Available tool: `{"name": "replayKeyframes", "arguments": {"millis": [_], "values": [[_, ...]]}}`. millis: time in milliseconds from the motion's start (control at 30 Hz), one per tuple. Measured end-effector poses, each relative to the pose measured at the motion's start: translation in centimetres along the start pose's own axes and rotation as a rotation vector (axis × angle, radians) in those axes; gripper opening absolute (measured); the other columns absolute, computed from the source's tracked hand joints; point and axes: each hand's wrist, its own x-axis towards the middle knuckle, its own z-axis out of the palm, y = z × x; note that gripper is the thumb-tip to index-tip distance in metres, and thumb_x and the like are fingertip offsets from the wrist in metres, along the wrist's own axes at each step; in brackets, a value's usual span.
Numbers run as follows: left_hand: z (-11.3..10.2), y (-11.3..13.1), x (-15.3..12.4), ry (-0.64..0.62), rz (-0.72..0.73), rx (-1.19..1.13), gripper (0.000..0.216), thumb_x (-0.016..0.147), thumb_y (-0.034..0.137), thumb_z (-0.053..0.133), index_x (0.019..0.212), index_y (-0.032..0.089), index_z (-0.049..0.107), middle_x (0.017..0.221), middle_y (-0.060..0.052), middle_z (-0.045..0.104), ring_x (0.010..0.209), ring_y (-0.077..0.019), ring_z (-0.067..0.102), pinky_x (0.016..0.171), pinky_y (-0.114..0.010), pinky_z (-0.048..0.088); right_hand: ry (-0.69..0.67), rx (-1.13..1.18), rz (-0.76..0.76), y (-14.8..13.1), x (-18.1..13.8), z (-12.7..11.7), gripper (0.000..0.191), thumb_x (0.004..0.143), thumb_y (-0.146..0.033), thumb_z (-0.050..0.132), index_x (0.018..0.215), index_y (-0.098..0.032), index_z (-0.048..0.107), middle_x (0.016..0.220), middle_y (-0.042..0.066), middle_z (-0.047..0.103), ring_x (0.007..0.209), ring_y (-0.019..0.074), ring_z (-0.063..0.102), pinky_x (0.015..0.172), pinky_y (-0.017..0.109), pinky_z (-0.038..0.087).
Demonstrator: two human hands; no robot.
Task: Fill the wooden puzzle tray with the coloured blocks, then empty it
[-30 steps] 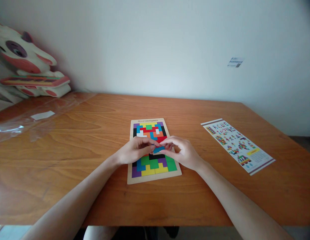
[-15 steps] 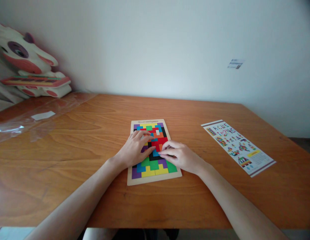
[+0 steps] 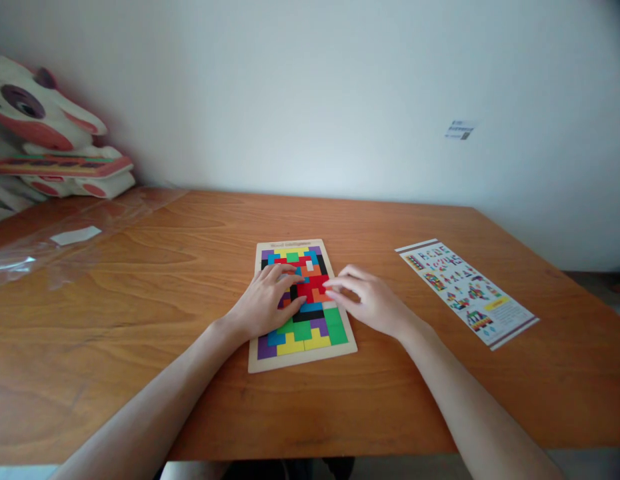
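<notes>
A wooden block puzzle board (image 3: 303, 365) lies flat, filled with colourful angular pieces inside a pale frame. Pale gaps show near its top and right side. My left hand (image 3: 265, 297) rests over the board's left half with fingers apart, hiding several pieces. At the right edge, my right hand (image 3: 367, 300) has its fingers loosely spread, tips by a red piece (image 3: 313, 287) and an orange piece; I see nothing held in it. A green piece (image 3: 336, 325) sits at the lower right of the board.
A printed pattern sheet (image 3: 467, 293) lies to the right on the wooden table (image 3: 200, 233). Clear plastic wrapping (image 3: 27, 260) with a white slip is at the left. A cow-shaped toy keyboard (image 3: 65, 167) stands at the back left, and a white wall rises behind.
My right hand has drawn back to the right, off the lower blue piece, and its fingers have spread. My left hand stays on the board. The whole view has shifted slightly.
</notes>
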Motion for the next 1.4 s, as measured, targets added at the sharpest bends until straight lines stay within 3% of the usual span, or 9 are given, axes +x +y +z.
{"name": "replayKeyframes", "arguments": {"millis": [167,300,467,600,800,900,1133,1267,1400], "values": [[0.0,0.1,0.0,-0.003,-0.020,-0.022,0.032,0.094,0.038,0.057,0.118,0.019,0.064,0.125,-0.014,0.059,0.119,-0.0306,0.056,0.104,-0.052,0.046,-0.025,0.073,0.388,3.0,-0.9,-3.1,0.023,0.084,-0.043,0.072,0.086,-0.020,0.073,0.083,0.004,0.071,0.070,0.0148,0.064,0.065,0.028,0.051],[-0.1,0.2,0.1,0.005,-0.022,-0.046,0.028,0.095,0.035,0.055,0.118,0.020,0.063,0.126,-0.013,0.059,0.119,-0.0303,0.056,0.103,-0.053,0.046,-0.114,0.102,0.521,4.8,-1.5,-3.7,0.030,0.074,-0.048,0.079,0.082,-0.020,0.075,0.077,0.004,0.074,0.065,0.0154,0.064,0.058,0.027,0.048],[-0.3,-0.2,0.4,0.052,-0.068,-0.215,0.025,0.096,0.034,0.052,0.112,0.020,0.065,0.122,-0.012,0.062,0.116,-0.0277,0.059,0.103,-0.049,0.048,-0.151,0.124,0.485,5.0,-1.7,-3.4,0.023,0.078,-0.043,0.076,0.078,-0.020,0.075,0.075,0.004,0.075,0.064,0.0161,0.065,0.058,0.028,0.049],[-0.4,-1.4,0.7,0.183,-0.223,-0.368,0.026,0.097,0.037,0.050,0.109,0.020,0.066,0.115,-0.009,0.065,0.110,-0.0232,0.062,0.100,-0.041,0.050,-0.127,0.181,0.509,4.4,-1.5,-3.2,0.020,0.080,-0.039,0.075,0.081,-0.019,0.073,0.078,0.005,0.076,0.069,0.0172,0.069,0.064,0.029,0.052],[-0.1,-2.8,1.0,0.304,-0.502,-0.575,0.031,0.090,0.044,0.057,0.104,0.018,0.066,0.107,-0.008,0.065,0.086,-0.0172,0.065,0.075,-0.030,0.055,-0.103,0.401,0.392,2.2,-0.5,-1.7,0.021,0.087,-0.040,0.068,0.091,-0.020,0.073,0.090,0.005,0.077,0.080,0.0171,0.070,0.073,0.031,0.055],[-0.1,-2.6,1.1,0.302,-0.493,-0.558,0.029,0.088,0.043,0.059,0.101,0.018,0.067,0.106,-0.007,0.065,0.080,-0.0154,0.063,0.072,-0.029,0.054,-0.160,0.379,0.366,1.2,-0.3,-0.6,0.020,0.088,-0.039,0.068,0.089,-0.020,0.075,0.083,0.004,0.076,0.074,0.0155,0.068,0.067,0.029,0.053],[-0.2,-2.2,1.0,0.228,-0.337,-0.370,0.022,0.090,0.034,0.056,0.103,0.020,0.067,0.110,-0.008,0.063,0.101,-0.0214,0.062,0.089,-0.036,0.051,-0.112,0.271,0.371,0.8,-0.2,0.3,0.015,0.084,-0.034,0.073,0.081,-0.019,0.076,0.078,0.003,0.069,0.064,0.0117,0.058,0.059,0.025,0.046],[-0.2,-2.4,1.1,0.263,-0.375,-0.453,0.021,0.088,0.035,0.056,0.097,0.019,0.067,0.109,-0.008,0.064,0.098,-0.0210,0.064,0.087,-0.035,0.053,-0.149,0.337,0.426,1.4,0.0,0.8,0.010,0.082,-0.028,0.075,0.085,-0.018,0.074,0.074,0.001,0.069,0.062,0.0110,0.056,0.057,0.023,0.045],[-0.1,-2.8,1.1,0.286,-0.412,-0.487,0.020,0.085,0.035,0.057,0.094,0.019,0.067,0.104,-0.007,0.064,0.093,-0.0199,0.065,0.083,-0.033,0.054,-0.239,0.393,0.480,2.5,1.2,1.0,0.024,0.073,-0.036,0.082,0.084,-0.018,0.070,0.071,0.000,0.067,0.059,0.0105,0.056,0.053,0.022,0.043]]}}
